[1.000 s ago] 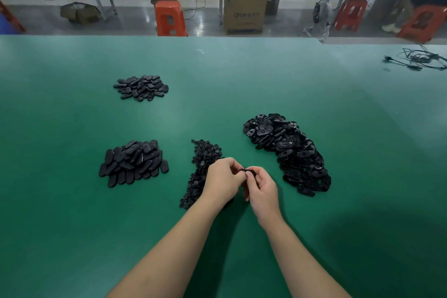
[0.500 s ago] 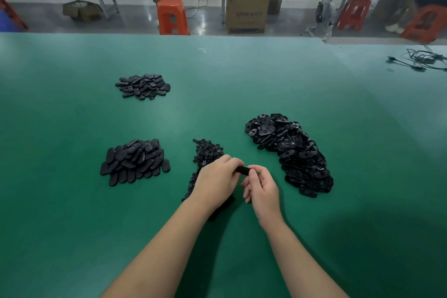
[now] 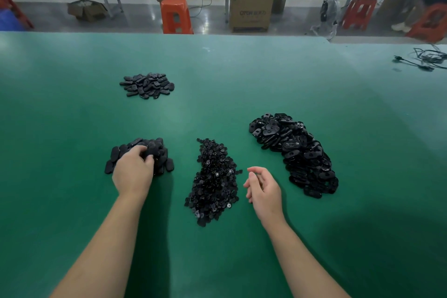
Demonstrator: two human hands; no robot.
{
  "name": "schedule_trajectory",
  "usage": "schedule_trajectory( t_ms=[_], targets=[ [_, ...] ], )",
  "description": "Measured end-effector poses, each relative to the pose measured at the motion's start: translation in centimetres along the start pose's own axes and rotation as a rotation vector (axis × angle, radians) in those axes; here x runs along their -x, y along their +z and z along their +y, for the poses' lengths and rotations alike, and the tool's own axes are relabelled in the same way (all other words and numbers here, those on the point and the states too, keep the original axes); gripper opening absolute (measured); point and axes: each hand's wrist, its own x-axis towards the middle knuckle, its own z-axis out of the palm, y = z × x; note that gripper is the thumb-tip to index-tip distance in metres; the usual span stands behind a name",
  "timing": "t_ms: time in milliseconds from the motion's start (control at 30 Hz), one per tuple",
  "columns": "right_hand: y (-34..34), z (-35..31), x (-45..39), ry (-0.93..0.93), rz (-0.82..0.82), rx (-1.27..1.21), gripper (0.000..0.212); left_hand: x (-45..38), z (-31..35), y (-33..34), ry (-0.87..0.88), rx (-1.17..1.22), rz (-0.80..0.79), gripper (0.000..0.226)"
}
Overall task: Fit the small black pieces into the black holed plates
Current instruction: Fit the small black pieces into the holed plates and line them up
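Note:
A long heap of small black pieces (image 3: 214, 181) lies in the middle of the green table (image 3: 242, 80). To its right is a bigger heap of black holed plates (image 3: 295, 152). My left hand (image 3: 134, 172) reaches over the near-left pile of black oval plates (image 3: 157, 150); its curled fingers hold a black plate down on top of that pile. Between the small pieces and the holed plates hovers my right hand (image 3: 263, 189), fingers loosely curled and holding nothing.
A smaller pile of black oval plates (image 3: 147, 84) lies farther back on the left. Black cables (image 3: 425, 58) sit at the table's far right edge. Beyond the table are orange stools (image 3: 176, 16), a cardboard box (image 3: 252, 5) and benches.
My hands were together at the centre, both on one black plate. The left hand has carried it left onto the near-left pile. The right hand has let go and drifted right.

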Motion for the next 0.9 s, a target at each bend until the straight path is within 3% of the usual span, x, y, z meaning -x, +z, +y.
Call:
schedule_trajectory(
  t_ms=[200,400,667,900],
  targets=[
    [0.0,-0.1,0.1,0.004,0.0,0.017,0.015,0.2,0.6,0.3,0.163,0.061,0.015,0.025],
    [0.0,0.0,0.0,-0.001,0.0,0.049,0.015,3.5,2.9,2.6,0.428,0.1,-0.216,0.02],
    [0.0,0.2,0.1,0.017,-0.012,0.062,0.017,6.2,3.8,5.2,0.366,0.037,-0.266,0.036],
    [-0.2,-0.1,0.2,0.026,-0.073,0.084,0.018,6.2,3.6,5.4,0.341,0.05,-0.23,0.028]
  ],
)
